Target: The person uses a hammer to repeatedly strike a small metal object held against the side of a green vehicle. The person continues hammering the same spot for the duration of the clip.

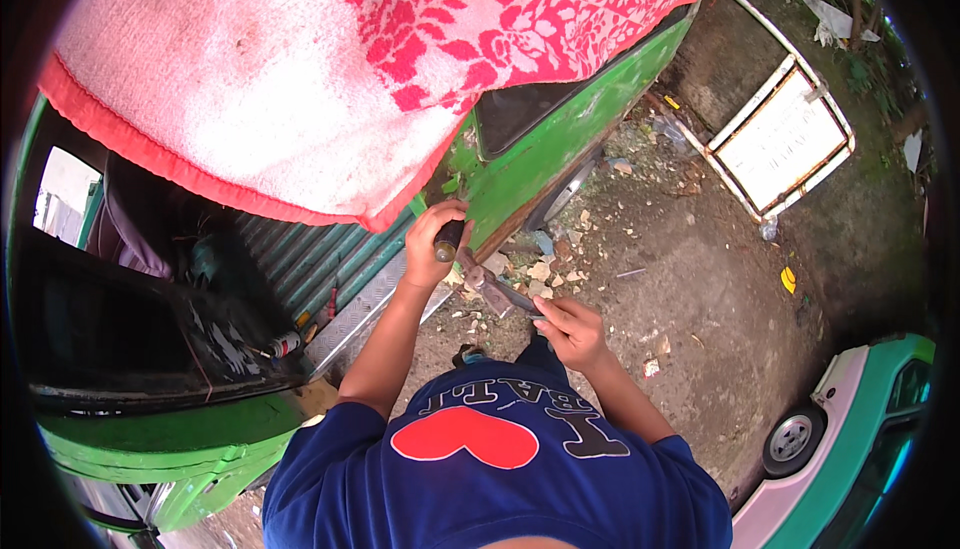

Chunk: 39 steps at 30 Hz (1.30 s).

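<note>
My left hand [430,244] is wrapped round a dark-handled tool [449,240], its rounded, brass-coloured butt facing me. The tool's far end is hidden by my fingers and the vehicle's edge. Scuffed green body panel [530,181] with bare patches lies just beyond that hand. In my right hand [574,333] is a hammer [487,287], gripped by its dark handle. Its worn metal head is close below the tool's butt; whether they touch I cannot tell. A pink-and-red floral towel [300,99] drapes over the vehicle's roof above my left hand.
Flaked chips [545,271] litter the concrete ground below the panel. To the left is the vehicle's open doorway with a ribbed metal floor [330,249]. A white-framed sign [785,139] lies at far right. A parked green-and-pink car [850,449] stands at near right.
</note>
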Tool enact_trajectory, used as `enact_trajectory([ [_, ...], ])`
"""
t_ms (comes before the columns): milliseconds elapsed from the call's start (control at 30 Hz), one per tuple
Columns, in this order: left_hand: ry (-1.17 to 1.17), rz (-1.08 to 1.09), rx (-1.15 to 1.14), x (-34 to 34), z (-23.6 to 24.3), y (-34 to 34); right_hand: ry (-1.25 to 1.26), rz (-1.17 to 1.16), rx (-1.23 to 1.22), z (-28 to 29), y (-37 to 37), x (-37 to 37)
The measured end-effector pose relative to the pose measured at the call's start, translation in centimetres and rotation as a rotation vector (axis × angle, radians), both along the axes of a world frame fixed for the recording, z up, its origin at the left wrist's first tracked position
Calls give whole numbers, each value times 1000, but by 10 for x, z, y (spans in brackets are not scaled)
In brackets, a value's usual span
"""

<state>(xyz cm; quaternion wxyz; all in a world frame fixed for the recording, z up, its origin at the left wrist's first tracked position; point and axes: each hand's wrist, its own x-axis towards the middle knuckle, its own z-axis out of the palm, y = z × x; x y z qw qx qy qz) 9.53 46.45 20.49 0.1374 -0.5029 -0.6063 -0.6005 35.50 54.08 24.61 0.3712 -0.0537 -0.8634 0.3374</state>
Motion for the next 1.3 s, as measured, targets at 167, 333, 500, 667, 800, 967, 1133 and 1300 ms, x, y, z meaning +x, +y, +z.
enact_trajectory([
  [167,25,-6,-12,3,12,-5,68,48,-59,2,2,5],
  [333,138,-29,-61,-2,42,-10,98,-3,-196,-2,4,7],
  [500,91,-28,-225,-16,79,-5,41,-87,-306,-8,12,18],
  [667,-285,-294,-309,-26,111,13,115,-96,-349,-18,26,21],
  [800,-317,-411,-374,-39,123,30,108,-76,-384,-15,52,27],
  [967,-358,-391,-447,-38,130,47,93,-38,-464,-6,89,29],
  [1133,-314,-321,-488,-29,132,53,99,62,-496,-6,120,23],
  [1300,-138,-244,-615,0,131,56,93,160,-487,-7,147,21],
])
